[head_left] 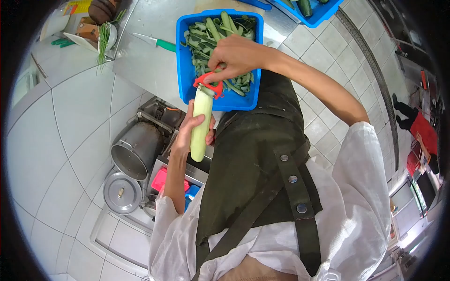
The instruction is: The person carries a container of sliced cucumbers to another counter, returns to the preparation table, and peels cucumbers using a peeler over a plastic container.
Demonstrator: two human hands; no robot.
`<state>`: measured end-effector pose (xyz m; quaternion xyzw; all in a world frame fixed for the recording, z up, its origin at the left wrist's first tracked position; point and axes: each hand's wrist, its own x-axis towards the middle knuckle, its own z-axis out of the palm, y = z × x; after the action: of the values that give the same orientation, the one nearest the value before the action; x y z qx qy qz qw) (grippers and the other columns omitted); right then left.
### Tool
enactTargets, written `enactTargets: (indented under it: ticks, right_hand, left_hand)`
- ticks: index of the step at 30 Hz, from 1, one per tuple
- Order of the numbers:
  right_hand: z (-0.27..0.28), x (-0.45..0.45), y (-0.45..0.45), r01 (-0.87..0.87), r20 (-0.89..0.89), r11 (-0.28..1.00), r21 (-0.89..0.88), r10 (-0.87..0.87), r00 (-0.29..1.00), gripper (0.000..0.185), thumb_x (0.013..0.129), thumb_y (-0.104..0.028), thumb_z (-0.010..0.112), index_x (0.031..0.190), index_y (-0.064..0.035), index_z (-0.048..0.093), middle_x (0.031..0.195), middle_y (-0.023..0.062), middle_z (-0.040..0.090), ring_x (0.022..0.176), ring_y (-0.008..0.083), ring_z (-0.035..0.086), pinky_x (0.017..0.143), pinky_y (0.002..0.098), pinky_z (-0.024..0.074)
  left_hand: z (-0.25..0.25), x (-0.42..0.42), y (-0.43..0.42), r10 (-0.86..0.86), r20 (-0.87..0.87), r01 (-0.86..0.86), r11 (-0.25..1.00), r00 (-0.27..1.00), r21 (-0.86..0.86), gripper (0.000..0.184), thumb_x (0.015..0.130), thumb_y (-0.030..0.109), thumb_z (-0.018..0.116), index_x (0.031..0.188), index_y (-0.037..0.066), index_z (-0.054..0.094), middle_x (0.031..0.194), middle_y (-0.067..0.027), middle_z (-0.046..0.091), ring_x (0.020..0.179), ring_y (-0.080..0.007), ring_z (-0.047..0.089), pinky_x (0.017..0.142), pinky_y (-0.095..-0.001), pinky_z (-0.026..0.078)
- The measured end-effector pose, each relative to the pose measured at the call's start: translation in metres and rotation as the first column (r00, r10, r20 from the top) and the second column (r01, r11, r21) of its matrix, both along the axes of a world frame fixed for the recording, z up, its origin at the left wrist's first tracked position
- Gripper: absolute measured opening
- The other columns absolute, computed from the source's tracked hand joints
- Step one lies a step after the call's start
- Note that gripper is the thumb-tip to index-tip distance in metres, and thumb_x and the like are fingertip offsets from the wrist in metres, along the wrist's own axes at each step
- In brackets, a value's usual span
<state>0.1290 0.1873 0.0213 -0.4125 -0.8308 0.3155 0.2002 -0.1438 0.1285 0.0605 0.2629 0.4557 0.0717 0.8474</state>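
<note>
My left hand (184, 131) is closed around a long, pale green peeled cucumber (201, 126), with the thumb across it and fingertips showing on its far side. In my right hand (236, 54) is a red peeler (214, 88), gripped between thumb and fingers. The peeler's blade rests at the upper end of the cucumber. Both are over or beside the near left corner of a blue tub (181, 70), which holds a heap of green peelings (201, 40). My right forearm crosses the tub's right side and hides part of the peelings.
A knife with a green handle (165, 45) lies left of the tub on the metal counter (140, 61). Another blue tub (320, 19) holds dark green cucumbers. Below left are a large pot (129, 154) and a round lid (122, 193). A person in red (422, 131) is at far right.
</note>
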Motion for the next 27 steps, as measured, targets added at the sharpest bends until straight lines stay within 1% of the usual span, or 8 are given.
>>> enactTargets:
  ticks: [5,11,12,16,19,21,24,27]
  right_hand:
    - [-0.058,0.035,0.012,0.106,0.209,0.953,0.284,-0.169,0.963,0.053,0.089,-0.051,0.065,0.057,-0.009,0.065,0.045,0.0066,0.047,0.044,0.0272,0.052,0.045,0.0363,0.0387]
    - [-0.009,0.024,0.0,0.198,-0.064,0.963,-0.18,-0.213,0.975,0.055,0.089,-0.053,0.064,0.06,-0.0066,0.062,0.049,0.0077,0.05,0.046,0.0276,0.053,0.046,0.0372,0.0382]
    - [-0.023,0.025,-0.006,0.237,0.134,0.956,0.174,-0.262,0.956,0.052,0.089,-0.053,0.065,0.066,-0.0063,0.063,0.052,0.0096,0.052,0.051,0.0298,0.055,0.048,0.0391,0.0386]
    - [-0.008,0.041,-0.033,0.333,0.171,0.935,-0.123,-0.311,0.935,0.049,0.09,-0.054,0.063,0.074,-0.0078,0.066,0.054,0.0109,0.057,0.055,0.0337,0.059,0.051,0.0415,0.0438]
    - [-0.009,0.05,-0.054,0.466,0.165,0.882,-0.065,-0.451,0.877,0.049,0.09,-0.054,0.062,0.074,-0.0079,0.066,0.053,0.0111,0.056,0.053,0.034,0.058,0.051,0.0409,0.0435]
    - [-0.018,0.055,-0.058,0.416,0.479,0.899,0.138,-0.428,0.766,0.048,0.091,-0.052,0.063,0.072,-0.0078,0.065,0.051,0.0114,0.054,0.051,0.0325,0.057,0.051,0.0397,0.0417]
    - [-0.007,0.042,-0.066,0.565,0.039,0.807,-0.172,-0.568,0.822,0.048,0.089,-0.054,0.063,0.068,-0.0107,0.068,0.05,0.0089,0.055,0.048,0.0308,0.057,0.048,0.0391,0.043]
    - [0.011,0.022,-0.055,0.427,-0.075,0.897,-0.115,-0.437,0.896,0.046,0.09,-0.048,0.066,0.066,-0.0093,0.065,0.05,0.0079,0.051,0.047,0.0265,0.051,0.047,0.0345,0.0366]
  left_hand:
    - [0.009,-0.004,-0.002,-0.003,0.093,0.009,0.998,0.996,-0.067,0.044,0.091,0.032,0.058,0.123,0.014,0.034,0.08,-0.0117,0.051,0.051,-0.0191,0.053,0.045,-0.032,0.046]
    - [-0.004,-0.003,-0.001,0.043,-0.099,-0.041,0.999,0.994,0.018,0.041,0.091,0.027,0.058,0.121,0.012,0.036,0.083,-0.0124,0.054,0.053,-0.0196,0.054,0.045,-0.0326,0.047]
    - [-0.004,-0.003,0.001,0.043,-0.119,-0.04,0.999,0.992,0.028,0.042,0.09,0.026,0.059,0.122,0.013,0.036,0.083,-0.0124,0.054,0.053,-0.0196,0.055,0.046,-0.0327,0.047]
    - [-0.007,-0.012,0.007,0.069,-0.172,-0.058,0.996,0.983,0.07,0.046,0.089,0.027,0.059,0.126,0.013,0.036,0.083,-0.0119,0.054,0.054,-0.0194,0.055,0.048,-0.0327,0.048]
    - [-0.01,-0.016,0.005,0.16,-0.153,-0.152,0.986,0.975,0.064,0.046,0.089,0.028,0.059,0.126,0.013,0.036,0.083,-0.0115,0.054,0.053,-0.0192,0.055,0.046,-0.0321,0.048]
    - [-0.009,-0.015,0.007,0.16,-0.146,-0.152,0.986,0.976,0.064,0.047,0.088,0.028,0.059,0.126,0.013,0.036,0.083,-0.0112,0.054,0.052,-0.0192,0.054,0.045,-0.0316,0.047]
    - [-0.009,-0.013,0.007,0.138,-0.078,-0.134,0.989,0.987,0.056,0.048,0.088,0.028,0.059,0.127,0.013,0.035,0.083,-0.0114,0.053,0.052,-0.0191,0.054,0.045,-0.0316,0.047]
    - [-0.002,-0.005,0.01,0.058,0.006,-0.058,0.998,0.998,0.027,0.05,0.087,0.025,0.06,0.127,0.014,0.033,0.082,-0.0119,0.052,0.051,-0.0197,0.054,0.045,-0.0318,0.047]
